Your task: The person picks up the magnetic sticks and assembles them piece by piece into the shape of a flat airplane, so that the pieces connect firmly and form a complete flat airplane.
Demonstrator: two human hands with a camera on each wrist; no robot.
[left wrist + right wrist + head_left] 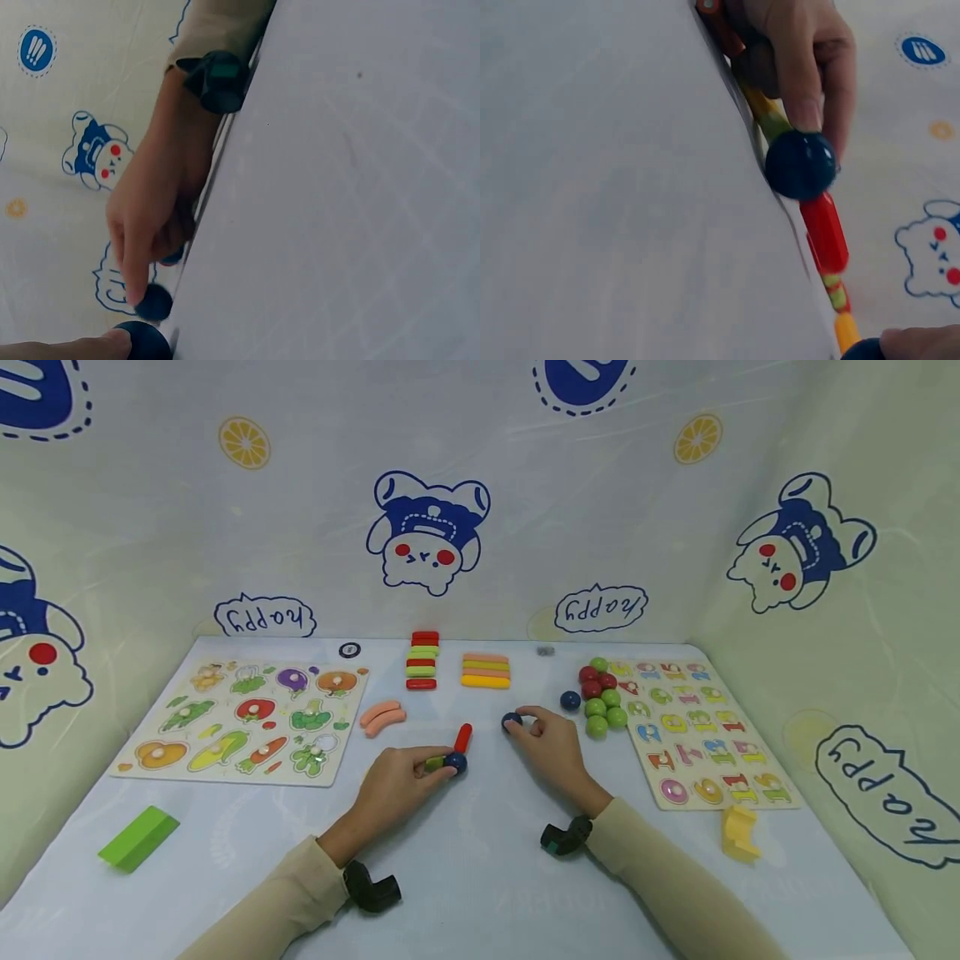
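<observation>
Left hand (pixel 393 783) pinched a glossy dark-blue ball (pixel 456 764), a short red stick (pixel 464 737) and a yellow-green stick (pixel 434 763) meeting it, over the white surface (pixel 480 877). Right hand (pixel 553 749) pinched a second dark-blue ball (pixel 512 722). Farther right, red balls (pixel 591 690) and green balls (pixel 596 727) clustered beside a pale picture board (pixel 690 777); a vegetable-patterned board (pixel 247 777) lay left.

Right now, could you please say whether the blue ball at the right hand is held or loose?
Held: in the head view, the right hand pinches the blue ball between thumb and finger. I cannot tell whether it's lifted.
</observation>
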